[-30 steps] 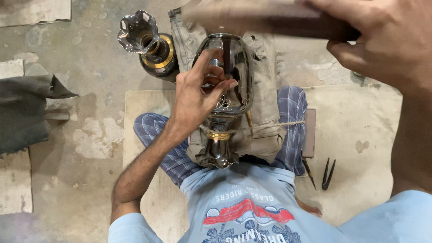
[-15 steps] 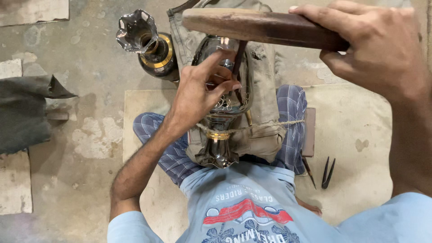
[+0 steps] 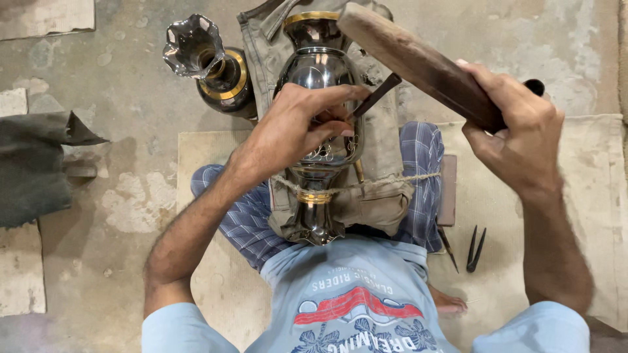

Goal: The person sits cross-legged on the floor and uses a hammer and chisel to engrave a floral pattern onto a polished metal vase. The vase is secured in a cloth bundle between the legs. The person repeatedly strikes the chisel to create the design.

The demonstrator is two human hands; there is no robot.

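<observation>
A shiny dark metal vase (image 3: 318, 72) with gold bands lies lengthwise on a beige cloth pad (image 3: 386, 196) across my lap, held down by a thin rope (image 3: 392, 182). My left hand (image 3: 297, 127) rests on the vase body and pinches a thin dark chisel (image 3: 378, 93) with its tip against the metal. My right hand (image 3: 513, 127) grips a thick wooden mallet (image 3: 418, 62), whose head hangs just above the chisel's top end.
A second dark vase (image 3: 209, 65) with a fluted mouth stands on the concrete floor at the upper left. A grey cloth (image 3: 36, 163) lies at the left. Several small dark metal tools (image 3: 474, 248) lie on the mat (image 3: 589, 196) at my right.
My right hand has brought the wooden mallet down from the top of the view toward the chisel. The left hand stays on the vase with the chisel.
</observation>
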